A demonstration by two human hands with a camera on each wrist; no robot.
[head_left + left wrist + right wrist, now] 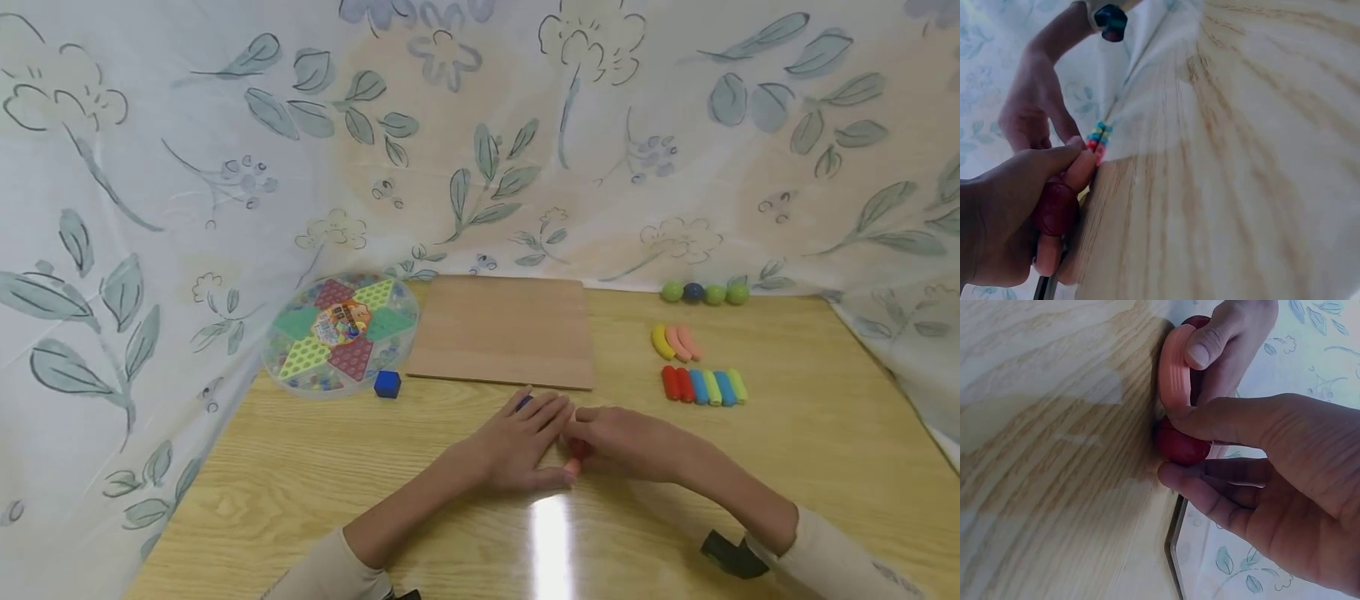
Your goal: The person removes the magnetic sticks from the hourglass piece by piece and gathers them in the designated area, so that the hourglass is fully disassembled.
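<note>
My left hand [521,446] lies low over the table with its fingers stretched out, largely covering what is beneath. Its thumb rests on a curved pink piece [1175,369]. Between thumb and palm, a red ball [1057,209] shows in the left wrist view, with another pink piece [1050,253] beside it. My right hand [637,442] pinches a red ball [1182,444] between thumb and fingers, against one end of the curved pink piece. Part of a dark blue thing [525,403] peeks out by the left fingertips; its shape is hidden.
Behind the hands lies a flat wooden board [502,329]. To its left are a round star-patterned game case [341,325] and a blue cube [387,384]. At right sit several green balls [715,294], a blue ball [693,292], curved yellow and pink pieces [662,342], and colored cylinders [703,387].
</note>
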